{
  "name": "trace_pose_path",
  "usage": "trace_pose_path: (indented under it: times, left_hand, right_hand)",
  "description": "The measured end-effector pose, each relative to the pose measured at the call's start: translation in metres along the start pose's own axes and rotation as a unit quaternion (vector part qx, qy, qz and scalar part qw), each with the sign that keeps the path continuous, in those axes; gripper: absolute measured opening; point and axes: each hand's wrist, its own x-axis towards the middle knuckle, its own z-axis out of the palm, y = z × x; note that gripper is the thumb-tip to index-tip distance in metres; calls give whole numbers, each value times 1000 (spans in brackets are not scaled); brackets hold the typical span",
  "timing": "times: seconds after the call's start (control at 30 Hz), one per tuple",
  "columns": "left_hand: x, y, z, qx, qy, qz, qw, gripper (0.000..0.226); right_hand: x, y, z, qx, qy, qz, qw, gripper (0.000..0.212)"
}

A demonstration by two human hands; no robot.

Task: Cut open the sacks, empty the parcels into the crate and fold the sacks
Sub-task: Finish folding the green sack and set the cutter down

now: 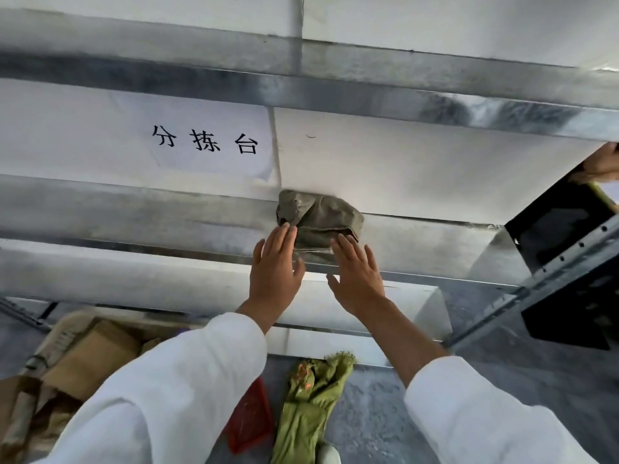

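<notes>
Hands flat, holding nothing: left hand (274,262), right hand (356,272), both at folded sack (321,219) on counter (167,212). Folding step, looks near done. Next likely calls for picking green sack (315,396) off floor (385,416).

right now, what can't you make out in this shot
1. Folded sack, head view: its near edge is hidden under the left hand and right hand.
2. Parcels, lower left: cut off by the frame edge and covered by the left sleeve.
3. Red thing: half behind that sleeve, unidentifiable.
4. Second person's hand: cut off by the right edge.
</notes>
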Motion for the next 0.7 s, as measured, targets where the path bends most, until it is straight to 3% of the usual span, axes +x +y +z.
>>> trace_pose_path:
  times: [0.17, 0.37, 0.5, 0.63, 0.7]
  left_hand:
    - [-49, -7, -6, 20, -43, 17, 999, 56]
    - [-126, -17, 20, 2, -110, -16, 994, 56]
    - [-191, -37, 62, 14, -142, -20, 990, 54]
    - [-265, -65, 127, 52, -257, -46, 964, 54]
    - [-300, -77, 165, 55, -277, -42, 958, 52]
  right_hand:
    - [-43, -27, 12, 22, 7, 19, 1000, 68]
    - [-97, -39, 71, 37, -61, 19, 997, 66]
    - [-141, -32, 146, 65, -121, 40, 990, 62]
    - [-194, -13, 249, 52, -225, 43, 972, 62]
    - [-215, -2, 302, 55, -240, 42, 968, 60]
